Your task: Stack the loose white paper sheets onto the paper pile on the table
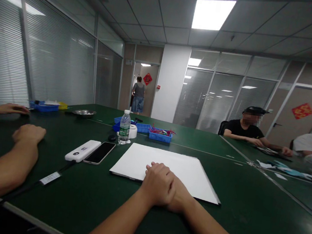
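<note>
My two hands rest together on the near edge of a white board [173,164] that lies flat on the green table [246,215]. My left hand [158,181] lies on top with its fingers curled over my right hand [181,198]. Only the back of the right hand shows; its fingers are hidden under the left. No object is visible in either hand.
Left of the board lie a black phone [99,152], a white power bank [83,150] with a cable, and a water bottle [124,127]. Blue trays [159,135] stand behind. A co-worker's forearm and fist [28,133] rest at the left. Two people sit at the right.
</note>
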Demonstrator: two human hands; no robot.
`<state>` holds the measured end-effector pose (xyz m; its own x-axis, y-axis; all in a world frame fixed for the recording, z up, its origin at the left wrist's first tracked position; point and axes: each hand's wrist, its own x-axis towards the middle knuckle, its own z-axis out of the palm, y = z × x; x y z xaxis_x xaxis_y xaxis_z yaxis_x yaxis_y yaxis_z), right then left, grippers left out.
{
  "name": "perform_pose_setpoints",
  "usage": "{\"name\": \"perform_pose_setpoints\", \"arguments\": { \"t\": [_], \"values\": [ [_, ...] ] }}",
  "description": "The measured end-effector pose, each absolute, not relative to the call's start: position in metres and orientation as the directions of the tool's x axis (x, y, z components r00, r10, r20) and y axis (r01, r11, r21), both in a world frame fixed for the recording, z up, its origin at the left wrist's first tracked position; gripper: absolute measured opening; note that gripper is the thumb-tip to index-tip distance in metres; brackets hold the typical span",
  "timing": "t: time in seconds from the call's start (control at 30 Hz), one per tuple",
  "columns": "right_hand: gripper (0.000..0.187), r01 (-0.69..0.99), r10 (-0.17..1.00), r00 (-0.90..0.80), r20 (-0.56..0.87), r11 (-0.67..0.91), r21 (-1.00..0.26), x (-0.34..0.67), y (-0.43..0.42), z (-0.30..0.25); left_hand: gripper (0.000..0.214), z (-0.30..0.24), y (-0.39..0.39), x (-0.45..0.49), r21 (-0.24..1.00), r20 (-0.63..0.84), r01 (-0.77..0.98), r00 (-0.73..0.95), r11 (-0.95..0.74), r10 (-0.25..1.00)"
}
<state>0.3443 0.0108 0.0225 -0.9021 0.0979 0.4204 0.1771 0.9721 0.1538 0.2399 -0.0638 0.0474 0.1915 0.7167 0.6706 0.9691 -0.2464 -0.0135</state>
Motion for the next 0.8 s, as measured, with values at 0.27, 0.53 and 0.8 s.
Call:
{"name": "perform_pose_setpoints", "arguments": {
  "t": [0.27, 0.53, 0.8],
  "values": [
    [0.043, 0.771, 0.656, -0.592, 0.468, 0.63, 0.091, 0.408, 0.063, 0.055, 0.039, 0.047, -0.077, 0.144, 0.111, 0.512, 0.897, -0.42, 0.427, 0.749],
    [0.038, 0.996, 0.986, -0.079, 0.148, 0.085, -0.035, 0.465, 0.102, 0.049, 0.079, 0.021, -0.079, 0.108, 0.135, 0.289, 0.762, -0.642, 0.634, 0.71],
    [0.039, 0.968, 0.996, -0.048, 0.078, 0.066, -0.243, 0.446, 0.104, 0.04, 0.086, 0.01, -0.076, 0.117, 0.123, 0.206, 0.761, -0.647, 0.637, 0.734]
  ]
}}
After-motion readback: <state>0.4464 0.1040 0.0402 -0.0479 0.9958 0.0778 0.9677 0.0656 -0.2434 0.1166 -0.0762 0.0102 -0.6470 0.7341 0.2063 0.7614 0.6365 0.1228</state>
